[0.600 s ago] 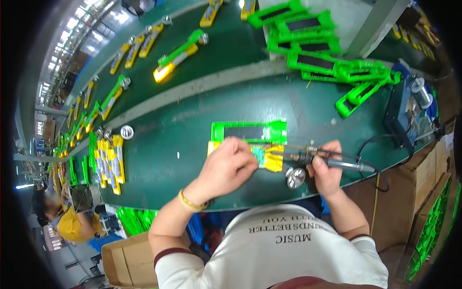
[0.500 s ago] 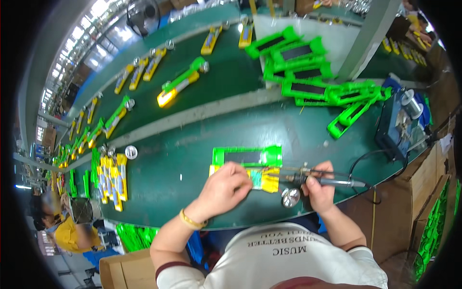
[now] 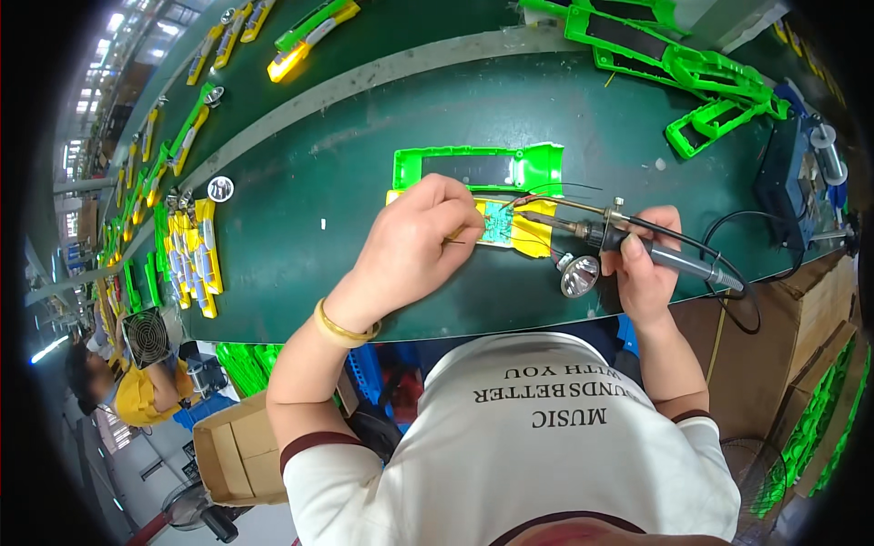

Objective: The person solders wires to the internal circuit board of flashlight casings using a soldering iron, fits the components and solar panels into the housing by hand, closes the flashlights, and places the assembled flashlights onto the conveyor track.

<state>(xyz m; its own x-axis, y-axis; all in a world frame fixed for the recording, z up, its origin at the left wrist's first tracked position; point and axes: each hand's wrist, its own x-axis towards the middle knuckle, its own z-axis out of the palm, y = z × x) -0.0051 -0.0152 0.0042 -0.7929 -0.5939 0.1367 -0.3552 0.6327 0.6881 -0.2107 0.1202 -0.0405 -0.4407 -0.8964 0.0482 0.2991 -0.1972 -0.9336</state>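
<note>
Far to the left of the hands, a bunch of yellow and green parts (image 3: pixel 189 259) lies on the dark green counter (image 3: pixel 300 264), with a small round silver cap (image 3: pixel 220 188) just above them.

The left hand (image 3: pixel 414 246) is curled up, fingers pinched together on something very thin, maybe a bit of wire. It is too small to tell for sure. There is a gold bangle (image 3: pixel 343 326) on that wrist. This hand rests right over the left end of a yellow piece (image 3: pixel 533 232). On that piece sits a little blue-green board (image 3: pixel 498 224), just to the right of the left hand's fingertips. A long green shell (image 3: pixel 480 168) with a dark window lies just above both, touching the yellow piece.

The right hand (image 3: pixel 645 259) is closed tight around the dark handle of a soldering iron (image 3: pixel 628 241). Its metal tip points left and reaches the little board. A black cord (image 3: pixel 737 273) runs from the handle to the right. A small shiny silver cone (image 3: pixel 579 275) sits on the counter just below the iron, beside the right hand.

Up and to the right of the right hand lie more green shells (image 3: pixel 692 68). A dark box (image 3: pixel 783 173) stands further right.
</note>
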